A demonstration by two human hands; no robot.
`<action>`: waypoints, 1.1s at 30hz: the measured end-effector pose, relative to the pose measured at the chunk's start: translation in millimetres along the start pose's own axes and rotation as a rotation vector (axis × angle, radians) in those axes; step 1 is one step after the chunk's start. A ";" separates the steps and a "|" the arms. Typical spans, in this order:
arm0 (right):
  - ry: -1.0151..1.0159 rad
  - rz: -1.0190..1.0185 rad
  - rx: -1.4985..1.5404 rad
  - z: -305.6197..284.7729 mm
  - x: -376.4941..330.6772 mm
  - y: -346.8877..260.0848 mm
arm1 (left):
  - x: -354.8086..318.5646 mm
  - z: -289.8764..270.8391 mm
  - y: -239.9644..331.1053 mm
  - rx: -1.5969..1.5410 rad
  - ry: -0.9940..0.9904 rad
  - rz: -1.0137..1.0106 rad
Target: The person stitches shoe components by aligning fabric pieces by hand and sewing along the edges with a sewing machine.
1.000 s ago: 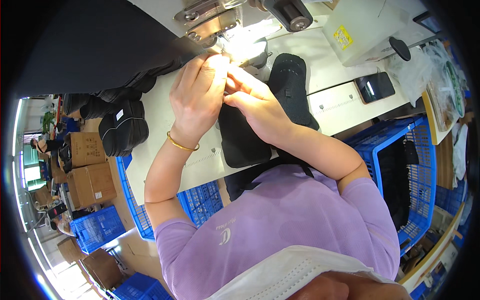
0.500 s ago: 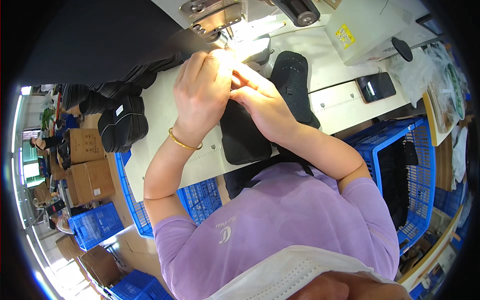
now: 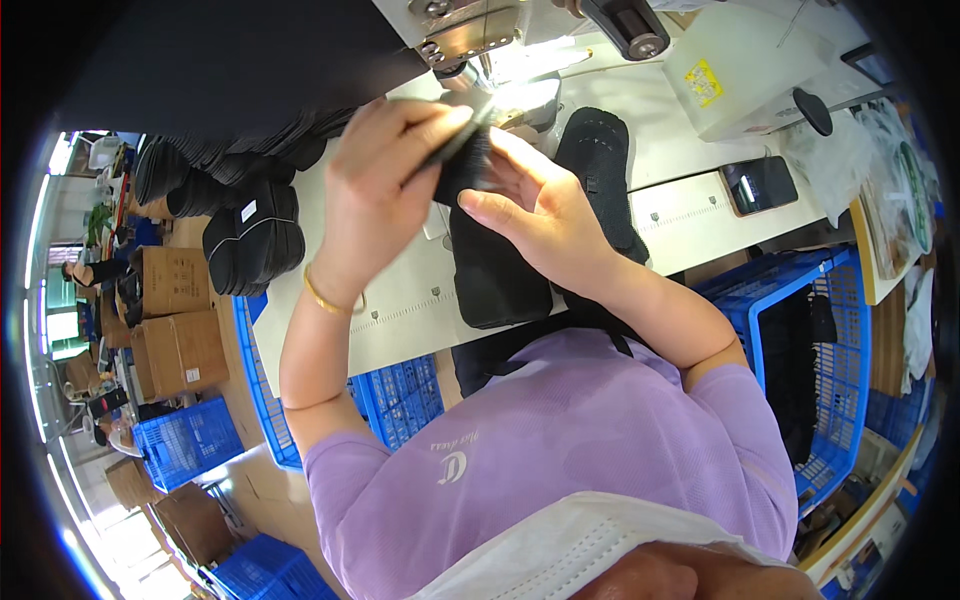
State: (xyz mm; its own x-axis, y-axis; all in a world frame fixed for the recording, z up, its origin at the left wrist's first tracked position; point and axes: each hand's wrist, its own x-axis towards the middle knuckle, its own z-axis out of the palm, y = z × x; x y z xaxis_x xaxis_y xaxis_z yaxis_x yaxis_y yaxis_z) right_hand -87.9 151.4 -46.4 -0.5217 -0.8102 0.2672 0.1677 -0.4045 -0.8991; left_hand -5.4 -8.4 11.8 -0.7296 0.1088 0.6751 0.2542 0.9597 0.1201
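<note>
Below the needle area of a sewing machine (image 3: 470, 38), a black fabric piece (image 3: 464, 165) is held up between my two hands, its edges smeared by motion. My left hand (image 3: 382, 195), with a gold bangle on the wrist, pinches its upper left side. From the right, the thumb and fingers of my right hand (image 3: 545, 210) close around its other edge. Under the hands lies a stack of flat black pieces (image 3: 498, 270) at the table's near edge. Beside my right hand, more black sole-shaped fabric pieces (image 3: 594, 150) rest on the table.
Bundles of black sole-shaped pieces (image 3: 254, 240) sit at the table's left. A phone (image 3: 758, 185) and clear plastic bags (image 3: 830, 150) lie at the right. Blue crates (image 3: 850, 400) flank the table (image 3: 400, 330). Cardboard boxes (image 3: 180, 355) stand on the floor at left.
My hands have come apart slightly, the left one shifting left and tilting. The black fabric piece, hidden behind the fingers before, now shows between them. The whole view has shifted a little.
</note>
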 end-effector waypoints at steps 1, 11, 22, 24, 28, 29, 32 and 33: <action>-0.047 0.058 0.008 -0.1 -0.6 -4.1 | -0.7 0.4 7.3 -0.006 0.001 0.004; -0.029 0.043 -0.046 -7.2 -12.3 -5.8 | -18.6 34.5 37.2 0.272 0.090 0.043; 0.015 0.102 -0.378 -27.2 -22.8 -23.2 | -34.1 41.4 44.3 0.188 0.219 0.125; 0.033 0.068 -0.364 -25.6 -23.0 -24.8 | -35.6 42.0 45.7 0.159 0.240 0.156; 0.025 0.028 -0.353 -24.5 -21.5 -24.1 | -36.4 41.1 45.5 0.191 0.242 0.207; 0.042 0.031 -0.352 -23.0 -21.5 -24.5 | -37.2 42.0 44.9 0.198 0.251 0.229; 0.066 0.028 -0.414 -21.2 -18.9 -24.9 | -38.2 42.7 42.6 0.223 0.247 0.276; 0.074 0.023 -0.478 -20.8 -18.4 -24.4 | -39.3 42.6 42.4 0.238 0.235 0.302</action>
State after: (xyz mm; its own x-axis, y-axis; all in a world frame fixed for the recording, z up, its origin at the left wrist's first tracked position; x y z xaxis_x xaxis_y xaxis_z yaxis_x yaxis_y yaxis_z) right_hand -99.8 185.0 -36.6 -0.5836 -0.7770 0.2358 -0.2141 -0.1329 -0.9677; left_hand 7.0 39.1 -40.6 -0.4743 0.3574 0.8046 0.2604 0.9299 -0.2596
